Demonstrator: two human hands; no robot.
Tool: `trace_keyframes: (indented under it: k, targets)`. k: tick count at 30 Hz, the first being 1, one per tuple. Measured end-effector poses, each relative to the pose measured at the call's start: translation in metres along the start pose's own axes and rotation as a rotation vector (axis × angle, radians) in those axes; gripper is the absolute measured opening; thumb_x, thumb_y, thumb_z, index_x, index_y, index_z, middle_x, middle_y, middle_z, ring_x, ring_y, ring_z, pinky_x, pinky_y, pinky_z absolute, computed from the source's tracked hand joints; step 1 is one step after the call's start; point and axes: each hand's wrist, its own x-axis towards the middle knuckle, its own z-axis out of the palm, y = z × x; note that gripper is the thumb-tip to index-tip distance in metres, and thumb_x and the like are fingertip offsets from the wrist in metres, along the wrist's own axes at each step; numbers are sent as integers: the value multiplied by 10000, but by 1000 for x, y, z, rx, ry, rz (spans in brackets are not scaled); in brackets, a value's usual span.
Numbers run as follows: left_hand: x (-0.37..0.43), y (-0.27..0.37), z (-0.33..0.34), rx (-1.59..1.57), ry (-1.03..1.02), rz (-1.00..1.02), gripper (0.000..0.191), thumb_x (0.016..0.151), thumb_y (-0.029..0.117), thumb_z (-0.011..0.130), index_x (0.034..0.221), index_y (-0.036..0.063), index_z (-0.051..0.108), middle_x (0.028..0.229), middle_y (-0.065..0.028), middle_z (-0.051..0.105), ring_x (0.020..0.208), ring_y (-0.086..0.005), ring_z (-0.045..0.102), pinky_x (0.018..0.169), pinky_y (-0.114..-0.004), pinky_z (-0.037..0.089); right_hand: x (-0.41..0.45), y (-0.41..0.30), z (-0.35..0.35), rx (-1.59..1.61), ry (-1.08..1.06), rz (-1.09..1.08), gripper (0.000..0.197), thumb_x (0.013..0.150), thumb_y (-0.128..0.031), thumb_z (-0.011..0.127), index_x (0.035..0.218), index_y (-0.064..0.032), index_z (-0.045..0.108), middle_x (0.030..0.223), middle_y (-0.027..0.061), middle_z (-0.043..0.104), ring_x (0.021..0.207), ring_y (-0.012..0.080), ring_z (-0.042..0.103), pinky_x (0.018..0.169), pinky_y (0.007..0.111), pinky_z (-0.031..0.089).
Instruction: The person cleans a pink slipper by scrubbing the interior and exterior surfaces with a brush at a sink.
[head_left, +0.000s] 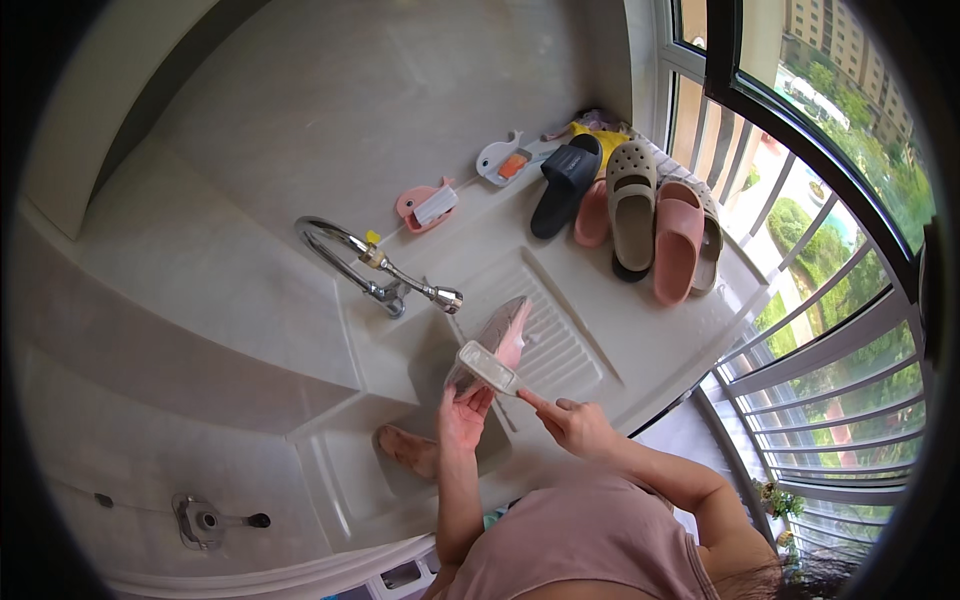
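My left hand (463, 420) supports a grey shoe with a pink sole (512, 330) from beneath its near end. The shoe is tilted above the edge between the sink basin and the ribbed washboard. A white scrubbing brush (487, 365) lies across the shoe, back facing up; its bristles are hidden. My right hand (576, 426) grips the brush's handle, with a finger stretched along it. White foam shows on the pink sole. Down in the sink basin (491, 442), a second shoe (409, 450), brownish, sits partly behind my left forearm.
A chrome faucet (382, 262) arches over the basin. Pink (426, 206) and white (501, 161) whale-shaped soap dishes stand along the wall. Several slippers, among them a black slide (566, 184) and a pink slide (677, 247), lean at the back right beside a barred window (817, 300).
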Motion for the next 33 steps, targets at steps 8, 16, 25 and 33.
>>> trace_keyframes:
  k: [8,16,25,33]
  targets:
    - [9,-8,6,-116,-95,-74,337,1066,282,462,1149,-11,607,1111,-184,714,1060,-317,686,995,-460,533,21,43,4,-20,158,87,565,961,-140,616,1492,-284,490,684,124,601,558,338,594,537,454,494]
    - [12,-4,18,-147,-220,25,296,1029,280,563,1166,23,617,1231,-123,657,1158,-255,608,1031,-414,476,16,4,6,41,52,0,562,963,-164,620,1498,-268,480,660,154,604,576,383,610,539,483,494]
    - [16,-11,32,428,-147,286,231,1016,201,623,1213,88,580,1210,-28,616,1141,-151,579,881,-311,464,44,71,16,28,249,238,497,987,-170,577,1472,-253,506,676,184,637,593,398,621,562,513,483]
    - [8,-15,51,397,-80,442,223,1035,173,587,1230,69,561,1161,-14,622,976,-96,597,785,-258,480,24,12,20,-86,95,-59,583,957,-174,629,1507,-288,471,608,105,548,478,333,557,514,462,503]
